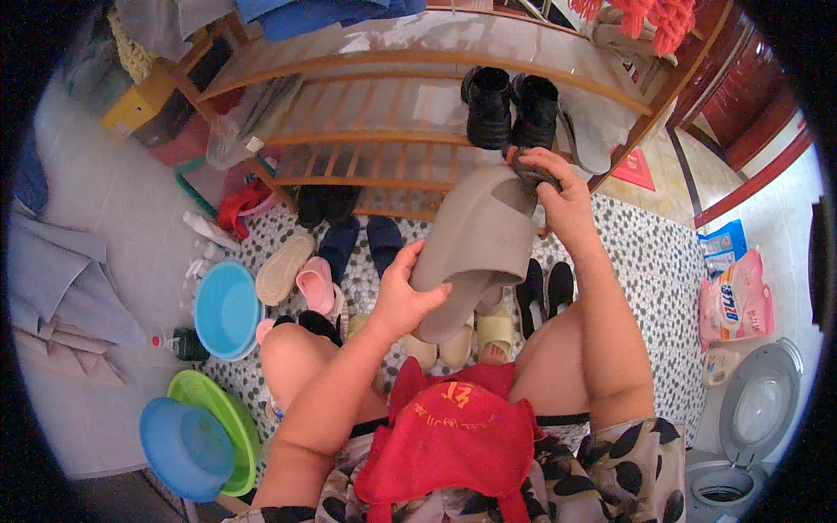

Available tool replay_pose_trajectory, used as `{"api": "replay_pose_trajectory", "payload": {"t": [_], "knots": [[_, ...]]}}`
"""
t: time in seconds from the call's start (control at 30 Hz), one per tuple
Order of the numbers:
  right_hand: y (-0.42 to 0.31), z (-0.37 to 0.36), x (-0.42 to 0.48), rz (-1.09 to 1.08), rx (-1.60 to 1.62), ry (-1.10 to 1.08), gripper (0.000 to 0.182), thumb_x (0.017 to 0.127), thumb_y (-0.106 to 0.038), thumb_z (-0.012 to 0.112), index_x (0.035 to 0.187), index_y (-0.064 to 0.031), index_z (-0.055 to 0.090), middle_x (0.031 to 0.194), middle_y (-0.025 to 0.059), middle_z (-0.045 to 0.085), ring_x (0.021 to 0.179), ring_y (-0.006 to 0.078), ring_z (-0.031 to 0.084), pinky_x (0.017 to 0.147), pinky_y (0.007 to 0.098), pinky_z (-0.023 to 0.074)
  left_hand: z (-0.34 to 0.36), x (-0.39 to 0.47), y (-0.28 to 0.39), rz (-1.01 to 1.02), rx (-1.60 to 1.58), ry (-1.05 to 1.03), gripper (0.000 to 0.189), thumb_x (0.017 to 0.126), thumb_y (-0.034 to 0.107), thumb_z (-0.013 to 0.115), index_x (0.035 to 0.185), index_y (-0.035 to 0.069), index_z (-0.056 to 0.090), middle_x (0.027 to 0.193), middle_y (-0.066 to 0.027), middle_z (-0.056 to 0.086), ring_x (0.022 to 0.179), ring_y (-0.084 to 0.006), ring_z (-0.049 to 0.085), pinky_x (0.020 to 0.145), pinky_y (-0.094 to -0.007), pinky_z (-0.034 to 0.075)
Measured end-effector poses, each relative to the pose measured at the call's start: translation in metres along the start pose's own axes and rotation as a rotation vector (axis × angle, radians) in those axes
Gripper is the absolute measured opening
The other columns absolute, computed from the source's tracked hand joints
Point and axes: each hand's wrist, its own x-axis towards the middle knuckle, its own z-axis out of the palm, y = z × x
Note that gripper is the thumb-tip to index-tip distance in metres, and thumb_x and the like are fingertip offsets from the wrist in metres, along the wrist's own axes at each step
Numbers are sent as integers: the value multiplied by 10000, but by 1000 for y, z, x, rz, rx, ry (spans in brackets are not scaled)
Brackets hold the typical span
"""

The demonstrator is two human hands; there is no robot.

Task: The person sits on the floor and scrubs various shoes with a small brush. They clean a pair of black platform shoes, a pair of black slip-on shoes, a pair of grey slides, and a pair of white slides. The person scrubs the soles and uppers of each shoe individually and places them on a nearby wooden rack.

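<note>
A grey-beige slide slipper [480, 242] is held up in front of me, its toe towards the wooden shoe rack [373, 137]. My left hand [409, 294] grips its side near the foot opening, thumb on top. Against the toe end, my right hand [559, 189] holds a small dark item [536, 173], perhaps a cloth or pad; its exact kind is unclear. Just beyond that hand, a pair of black shoes [490, 111] stands on the rack. A thin grey slipper or insole [588, 144] leans beside them.
Pink clogs [316, 284], navy slippers [384, 245], black flats [560, 287] and yellow slippers [495, 330] are on the pebble-patterned floor [644, 287]. Left are blue [225, 310] and green [245, 444] basins; right, a detergent bag [739, 301] and a washing machine with raised lid [762, 399].
</note>
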Motion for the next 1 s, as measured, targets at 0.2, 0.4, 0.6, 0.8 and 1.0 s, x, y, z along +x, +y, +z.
{"api": "replay_pose_trajectory", "payload": {"t": [0.2,0.4,0.6,0.8,1.0], "knots": [[-5,9,0,-35,167,105,453,664,51,444,1075,-56,600,1129,112,561,1129,263,494,992,334,355,-5,2,-6,-278,-647,-182,539,736,178,607,1229,15,462,1129,-139,565,1017,-232,572,893,-358,451],[-56,52,-36,-149,101,-153,490,600,48,518,1060,-88,615,1112,116,510,1079,298,487,945,355,392,-19,19,0,-420,-1121,-131,513,794,319,481,1215,27,492,1159,-136,572,1020,-275,576,906,-415,448],[-73,43,-46,-432,115,-317,456,579,40,574,1004,-114,635,1053,94,531,983,312,502,841,390,429,-19,26,13,-365,-1284,-204,537,795,334,464,1227,16,491,1177,-149,567,1038,-293,567,925,-416,435],[-47,31,-9,-304,-199,133,479,584,98,535,1020,-89,606,1070,126,519,1008,329,492,884,396,409,-11,17,12,-458,-1122,-257,501,783,273,495,1219,27,501,1154,-144,580,1030,-290,576,911,-426,448],[-49,43,-30,-148,-69,51,447,596,69,481,1004,-68,601,1096,141,494,1075,321,474,950,376,384,-14,19,10,-456,-1138,-220,514,782,289,483,1221,22,494,1159,-146,577,1029,-287,576,912,-425,448]]}}
